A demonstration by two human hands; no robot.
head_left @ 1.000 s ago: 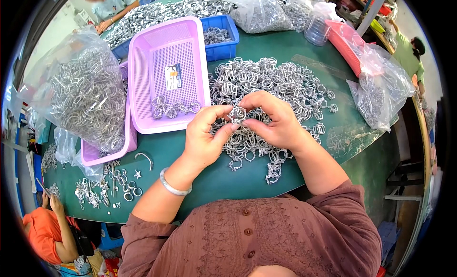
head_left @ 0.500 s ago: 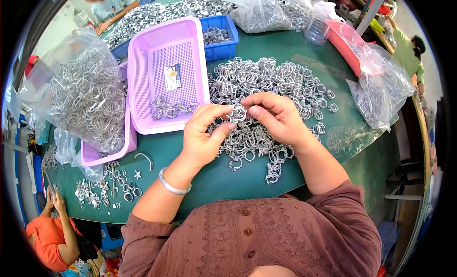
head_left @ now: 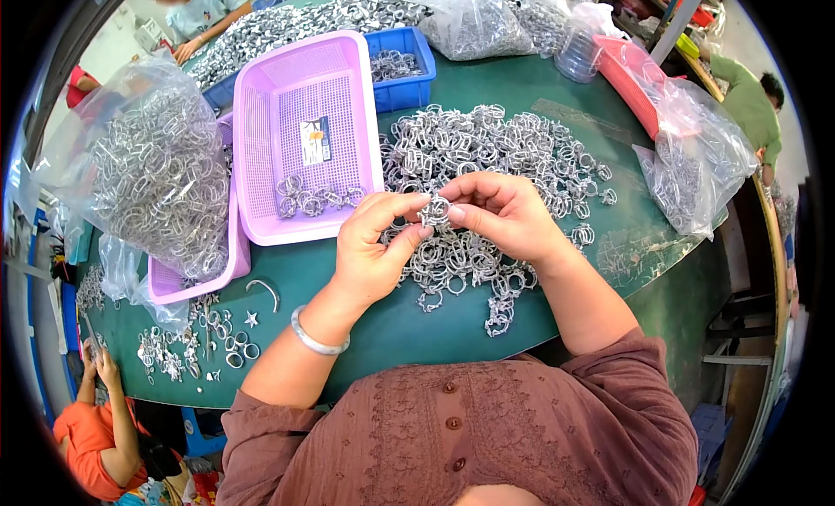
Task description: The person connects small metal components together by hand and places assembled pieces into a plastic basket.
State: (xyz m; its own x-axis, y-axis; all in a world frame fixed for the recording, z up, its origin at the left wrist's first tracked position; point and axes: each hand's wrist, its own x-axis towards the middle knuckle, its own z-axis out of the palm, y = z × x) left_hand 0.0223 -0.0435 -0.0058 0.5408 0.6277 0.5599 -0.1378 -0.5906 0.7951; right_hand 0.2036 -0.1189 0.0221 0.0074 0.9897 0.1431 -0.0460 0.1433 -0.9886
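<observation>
A small silver-grey metal ring (head_left: 435, 214) is held up just above a heap of similar rings (head_left: 496, 149). Thumb and fingers of my left hand (head_left: 367, 249) pinch it from the left. From the other side, the thumb and forefinger of my right hand (head_left: 509, 219) close on its upper right edge. Fine detail on the ring is too small to make out. Beyond my left hand a lilac perforated basket (head_left: 245, 158) stands tilted, with several rings and a label card (head_left: 316, 140) in it.
On the left, a clear bag of rings (head_left: 161, 175) sits in a second lilac basket (head_left: 200, 287). Loose rings and star pieces (head_left: 174, 349) lie before it. A blue bin (head_left: 404, 95), a red basket (head_left: 628, 84) and more bags stand farther back. Co-workers sit around.
My right thumb and forefinger have closed in on the ring, the thumb moving slightly left and down. At the far right, the person in green has leaned over.
</observation>
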